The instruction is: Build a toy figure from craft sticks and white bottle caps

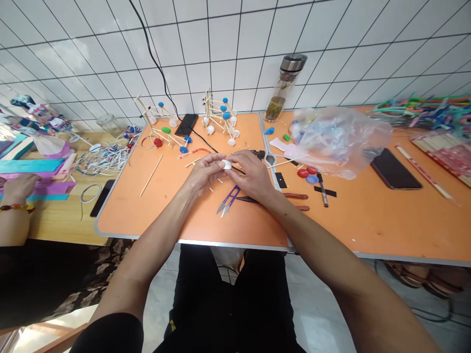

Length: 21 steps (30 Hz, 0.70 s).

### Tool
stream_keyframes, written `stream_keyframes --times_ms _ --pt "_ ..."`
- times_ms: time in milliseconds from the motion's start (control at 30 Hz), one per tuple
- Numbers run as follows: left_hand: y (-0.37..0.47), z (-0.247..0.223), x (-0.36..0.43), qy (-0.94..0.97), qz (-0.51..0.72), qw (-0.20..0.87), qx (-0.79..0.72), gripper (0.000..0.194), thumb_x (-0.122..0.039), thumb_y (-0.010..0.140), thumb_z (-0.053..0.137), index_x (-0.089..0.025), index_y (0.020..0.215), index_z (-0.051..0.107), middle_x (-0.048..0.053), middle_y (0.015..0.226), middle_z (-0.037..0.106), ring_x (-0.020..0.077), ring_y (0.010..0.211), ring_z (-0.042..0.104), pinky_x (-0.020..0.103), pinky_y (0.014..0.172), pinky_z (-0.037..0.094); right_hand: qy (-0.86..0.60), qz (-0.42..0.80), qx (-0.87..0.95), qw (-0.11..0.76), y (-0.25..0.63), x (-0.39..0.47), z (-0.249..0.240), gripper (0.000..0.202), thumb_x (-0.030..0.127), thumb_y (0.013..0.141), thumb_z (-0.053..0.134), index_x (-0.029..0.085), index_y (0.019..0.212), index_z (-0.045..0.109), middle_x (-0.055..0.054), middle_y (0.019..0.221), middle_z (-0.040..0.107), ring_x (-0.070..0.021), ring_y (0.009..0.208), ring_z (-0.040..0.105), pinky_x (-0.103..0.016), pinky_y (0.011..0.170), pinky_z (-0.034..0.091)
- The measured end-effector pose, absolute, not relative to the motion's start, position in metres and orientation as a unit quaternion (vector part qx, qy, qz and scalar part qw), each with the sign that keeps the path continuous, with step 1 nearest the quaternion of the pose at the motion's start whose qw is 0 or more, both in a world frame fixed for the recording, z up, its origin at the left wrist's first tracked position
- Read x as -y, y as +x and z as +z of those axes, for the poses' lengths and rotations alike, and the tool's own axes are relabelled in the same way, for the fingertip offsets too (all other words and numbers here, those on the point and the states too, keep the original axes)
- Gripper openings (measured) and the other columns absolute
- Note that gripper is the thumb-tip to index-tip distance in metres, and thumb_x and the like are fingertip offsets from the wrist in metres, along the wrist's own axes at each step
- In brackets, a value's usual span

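Observation:
Between the fingertips of my left hand [205, 172] and my right hand [252, 172] is a small white bottle cap or similar round piece [227, 164]; its exact kind is hard to make out. Both hands are closed on it, above the orange table [184, 215]. Just below them lie purple thread snips [228, 200], blades toward me. Pliers with red handles [294, 196] rest partly under my right hand and wrist. Thin wooden sticks [215, 185] show beneath my fingers.
Stick frames with coloured caps [224, 117], [165, 130] stand at the back. Behind on the right are a glass bottle [281, 93] and a plastic bag [338, 137]. Phones [395, 169] and a marker [323, 190] lie right. A co-worker's hand [18, 189] rests far left.

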<state>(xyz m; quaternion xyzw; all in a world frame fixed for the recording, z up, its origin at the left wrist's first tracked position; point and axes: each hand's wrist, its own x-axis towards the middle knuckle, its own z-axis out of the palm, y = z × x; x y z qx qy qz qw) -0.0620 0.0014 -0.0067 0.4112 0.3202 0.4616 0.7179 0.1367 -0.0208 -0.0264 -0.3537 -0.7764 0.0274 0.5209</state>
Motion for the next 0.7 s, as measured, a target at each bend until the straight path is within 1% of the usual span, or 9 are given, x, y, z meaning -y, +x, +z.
stream_keyframes --times_ms 200,333,433,700 --pt "-0.0616 -0.0077 -0.0004 0.426 0.459 0.715 -0.311 0.054 -0.040 0.065 0.112 -0.016 0.104 0.082 0.004 0.100 0.086 0.0142 0.085 0.081 0.026 0.082 0.069 -0.343 0.011 0.782 0.520 0.1371 0.0220 -0.0246 0.020 0.024 0.106 0.071 0.027 0.125 0.074 -0.009 0.116 0.080 -0.0309 0.111 0.076 -0.048 0.097 0.064" --pt "-0.0626 -0.0056 -0.0006 0.416 0.455 0.724 -0.308 0.055 -0.039 0.068 0.110 -0.017 0.109 0.081 0.007 0.104 0.088 0.0177 0.088 0.084 0.028 0.083 0.069 -0.366 0.037 0.783 0.501 0.1370 0.0242 -0.0225 0.031 0.022 0.101 0.073 0.027 0.132 0.071 -0.010 0.122 0.079 -0.0327 0.116 0.074 -0.050 0.101 0.062" --pt "-0.0632 -0.0039 -0.0001 0.411 0.445 0.739 -0.295 0.055 -0.039 0.071 0.108 -0.017 0.113 0.079 0.009 0.104 0.089 0.0200 0.092 0.086 0.027 0.084 0.068 -0.379 0.052 0.782 0.491 0.1369 0.0253 -0.0216 0.036 0.021 0.099 0.073 0.027 0.134 0.070 -0.010 0.123 0.077 -0.0329 0.116 0.073 -0.050 0.101 0.061" --pt "-0.0626 -0.0043 0.0003 0.412 0.445 0.741 -0.287 0.054 -0.036 0.074 0.106 -0.018 0.116 0.078 0.011 0.110 0.089 0.0225 0.098 0.087 0.028 0.084 0.066 -0.371 0.050 0.784 0.495 0.1362 0.0247 -0.0218 0.037 0.019 0.100 0.070 0.027 0.137 0.069 -0.010 0.124 0.077 -0.0323 0.116 0.073 -0.049 0.102 0.061"
